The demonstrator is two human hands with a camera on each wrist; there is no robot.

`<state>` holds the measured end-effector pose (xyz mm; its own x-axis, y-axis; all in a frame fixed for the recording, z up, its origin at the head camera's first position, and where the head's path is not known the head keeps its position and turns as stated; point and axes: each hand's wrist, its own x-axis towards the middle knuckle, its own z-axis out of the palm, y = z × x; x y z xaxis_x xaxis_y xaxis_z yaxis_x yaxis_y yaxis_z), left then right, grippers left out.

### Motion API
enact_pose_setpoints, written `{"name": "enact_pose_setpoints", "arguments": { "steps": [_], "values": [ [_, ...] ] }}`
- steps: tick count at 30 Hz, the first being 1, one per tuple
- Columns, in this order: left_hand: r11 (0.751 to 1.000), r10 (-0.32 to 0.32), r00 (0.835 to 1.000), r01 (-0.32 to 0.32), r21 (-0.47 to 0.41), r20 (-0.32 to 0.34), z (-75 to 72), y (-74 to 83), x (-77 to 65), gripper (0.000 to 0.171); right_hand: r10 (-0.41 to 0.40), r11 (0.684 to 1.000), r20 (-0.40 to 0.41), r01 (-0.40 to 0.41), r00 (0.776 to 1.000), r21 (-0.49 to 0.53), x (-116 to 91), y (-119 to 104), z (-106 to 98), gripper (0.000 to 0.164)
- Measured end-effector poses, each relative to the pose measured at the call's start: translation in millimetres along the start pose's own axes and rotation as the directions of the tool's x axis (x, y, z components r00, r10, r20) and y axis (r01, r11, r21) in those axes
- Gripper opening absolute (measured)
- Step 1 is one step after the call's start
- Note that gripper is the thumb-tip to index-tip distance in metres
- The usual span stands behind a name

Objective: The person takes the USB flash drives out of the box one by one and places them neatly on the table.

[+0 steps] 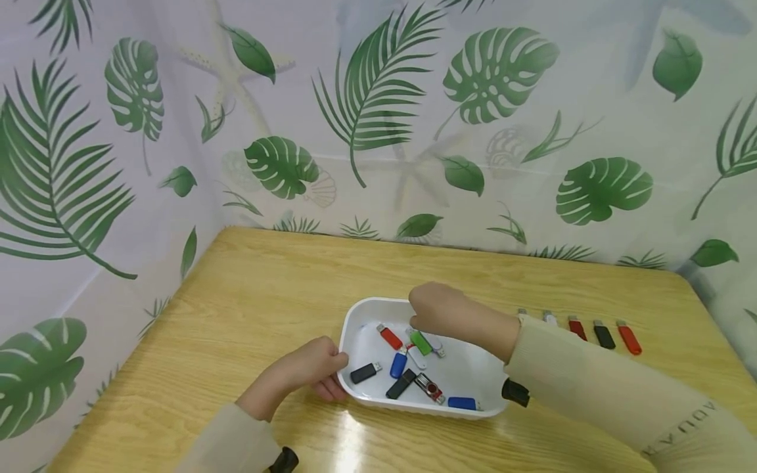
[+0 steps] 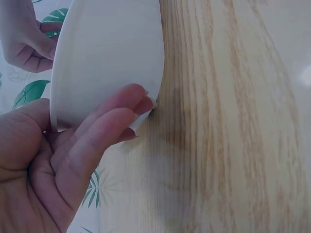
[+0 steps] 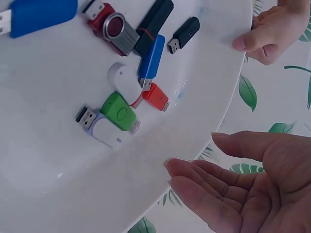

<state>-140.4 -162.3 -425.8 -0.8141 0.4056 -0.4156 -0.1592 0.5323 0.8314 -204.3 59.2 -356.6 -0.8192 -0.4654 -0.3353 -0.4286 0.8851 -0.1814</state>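
Observation:
My left hand [image 1: 312,364] grips the left end of a white plastic tray [image 1: 473,368], thumb over the rim and fingers against the outer wall. My right hand [image 1: 442,310] hovers by the far rim; in the right wrist view its thumb and fingers stand apart, holding nothing. Inside the tray lie several USB sticks: a red one [image 1: 390,337], a green one [image 3: 119,111] over a white-and-lilac one [image 3: 104,130], a white one [image 1: 416,357], blue ones [image 1: 399,364], black ones [image 1: 365,373] and a red one with a silver swivel cover [image 3: 116,29].
On the wooden table [image 1: 266,276], right of the tray, several USB sticks stand in a row, among them a white one [image 1: 550,318], a black one [image 1: 604,335] and a red one [image 1: 629,338]. My right sleeve partly hides them. Leaf-patterned cloth [image 1: 378,217] rises behind the table.

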Motion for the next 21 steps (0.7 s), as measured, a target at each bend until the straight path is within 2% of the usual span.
{"name": "enact_pose_setpoints", "arguments": {
  "steps": [9, 16, 21],
  "values": [
    [1.000, -0.003, 1.000, 0.003, 0.003, -0.006, 0.2, 2.5, -0.2, 0.030, -0.028, 1.000, 0.000, 0.028, 1.000, 0.008, 13.6, -13.9, 6.2, 0.013],
    [1.000, 0.006, 1.000, -0.006, -0.003, 0.003, -0.3, -0.7, -0.2, 0.030, -0.039, 0.999, 0.089, 0.038, 0.995, 0.012, 28.4, -26.9, 17.2, 0.017],
    [1.000, 0.005, 1.000, -0.005, -0.012, 0.001, -0.8, -2.8, 0.0, 0.031, -0.023, 0.999, 0.094, 0.028, 0.995, -0.046, 35.7, -33.5, 26.4, 0.012]
  ]
}}
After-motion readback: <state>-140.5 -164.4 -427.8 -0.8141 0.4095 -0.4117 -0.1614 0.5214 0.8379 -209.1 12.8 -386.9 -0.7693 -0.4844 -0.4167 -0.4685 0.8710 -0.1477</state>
